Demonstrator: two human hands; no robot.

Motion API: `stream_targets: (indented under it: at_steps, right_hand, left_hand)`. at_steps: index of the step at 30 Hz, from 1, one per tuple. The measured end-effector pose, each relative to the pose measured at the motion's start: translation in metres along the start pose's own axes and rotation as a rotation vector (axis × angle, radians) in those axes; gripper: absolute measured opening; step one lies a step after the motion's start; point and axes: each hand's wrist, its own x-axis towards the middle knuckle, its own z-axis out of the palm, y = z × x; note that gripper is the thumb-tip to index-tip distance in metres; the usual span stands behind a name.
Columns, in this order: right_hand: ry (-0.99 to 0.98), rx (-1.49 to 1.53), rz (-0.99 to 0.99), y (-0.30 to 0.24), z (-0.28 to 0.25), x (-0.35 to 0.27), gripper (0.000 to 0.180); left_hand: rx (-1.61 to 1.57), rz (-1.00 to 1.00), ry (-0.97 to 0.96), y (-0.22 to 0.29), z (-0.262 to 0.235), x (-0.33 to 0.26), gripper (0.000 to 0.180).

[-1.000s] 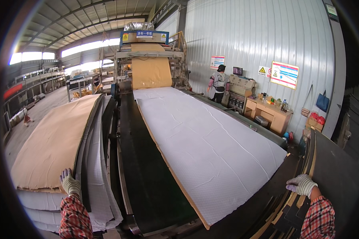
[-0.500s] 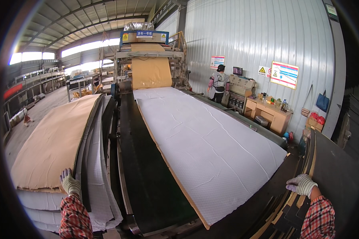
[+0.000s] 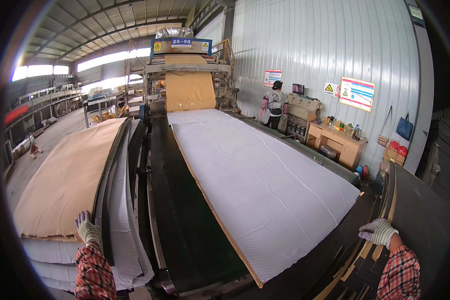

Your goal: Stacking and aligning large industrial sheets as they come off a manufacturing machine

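Note:
My left hand (image 3: 88, 231), in a striped glove, lies open on the near right corner of a tan-topped stack of large sheets (image 3: 67, 175); white quilted sheets hang out below the tan one. My right hand (image 3: 379, 233), gloved alike, rests with fingers stretched out on the edge of a pile of dark sheets (image 3: 420, 205) with tan edges. Between my hands a long white quilted sheet (image 3: 265, 185) with tan edging and several creases lies on a dark conveyor belt (image 3: 195, 240). Neither hand touches it.
At the belt's far end stands a large machine (image 3: 190, 47) with a tan sheet (image 3: 189, 92) coming down from it. A person (image 3: 275, 107) stands by a control cabinet (image 3: 301, 112) on the right. Beyond is a wooden desk (image 3: 352, 145) holding bottles. A metal rail (image 3: 155, 235) borders the belt.

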Motion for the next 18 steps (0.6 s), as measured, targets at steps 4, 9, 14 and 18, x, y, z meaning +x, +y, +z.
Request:
stream_targets:
  at_steps: [4,9,14,18]
  right_hand:
    - [0.004,-0.013,-0.005,-0.0032,-0.0024,-0.0003,0.048]
    - [0.019,0.004,-0.023,0.0003,0.0001,-0.0003,0.047]
    - [0.018,0.023,-0.026,0.0012,0.0010,-0.0002,0.047]
    - [0.008,0.029,-0.008,-0.0009,-0.0003,-0.0009,0.047]
  left_hand:
    - [-0.003,0.002,0.004,-0.0026,0.0025,0.0005,0.050]
    - [-0.022,-0.001,-0.015,0.0008,-0.0021,0.0003,0.050]
    - [-0.011,0.006,-0.005,-0.0036,0.0024,0.0010,0.050]
    - [-0.004,0.007,-0.011,-0.0020,0.0013,0.0000,0.050]
